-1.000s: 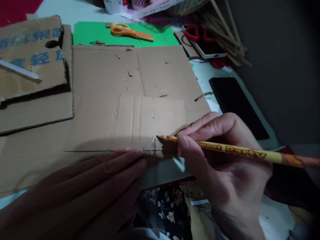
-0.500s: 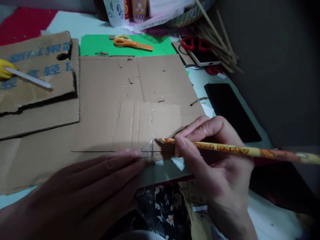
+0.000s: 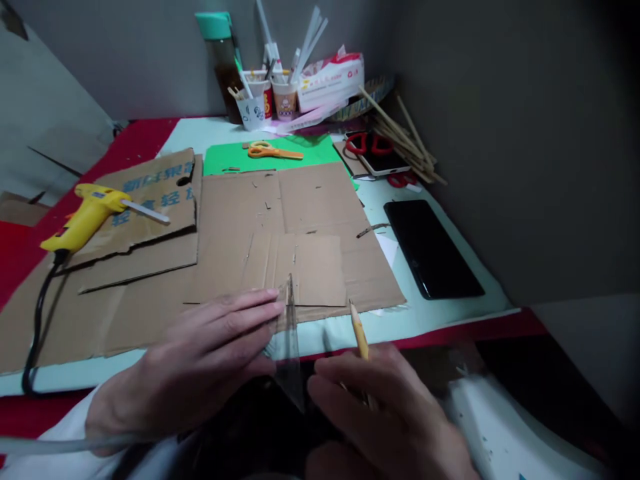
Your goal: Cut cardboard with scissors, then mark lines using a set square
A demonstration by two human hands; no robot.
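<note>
1. The right hand (image 3: 385, 407) has drawn back off the cardboard sheet (image 3: 320, 220) since the earlier frames; its fingers are curled narrow around the pencil (image 3: 359, 335), whose tip now points up and stands just off the sheet's near edge instead of resting on the small panel (image 3: 305, 267)
2. The left hand (image 3: 200, 360) stays flat, fingers straight and close together, pressing the clear set square (image 3: 289, 333) at the sheet's near edge; the square's point lies on the small panel, its tail overhangs toward the body
3. The view has lifted, so more of the desk behind the sheet shows
4. The sheet is brown corrugated board, creased and flecked with scraps; the small panel on it is a plain rectangle with parallel folds
5. Left of the sheet a yellow glue gun (image 3: 85, 217) lies on printed cardboard (image 3: 150, 193); behind it orange scissors (image 3: 273, 151) rest on a green mat (image 3: 225, 159)
6. Right of the sheet lies a black phone (image 3: 430, 250), bare desk between them
</note>
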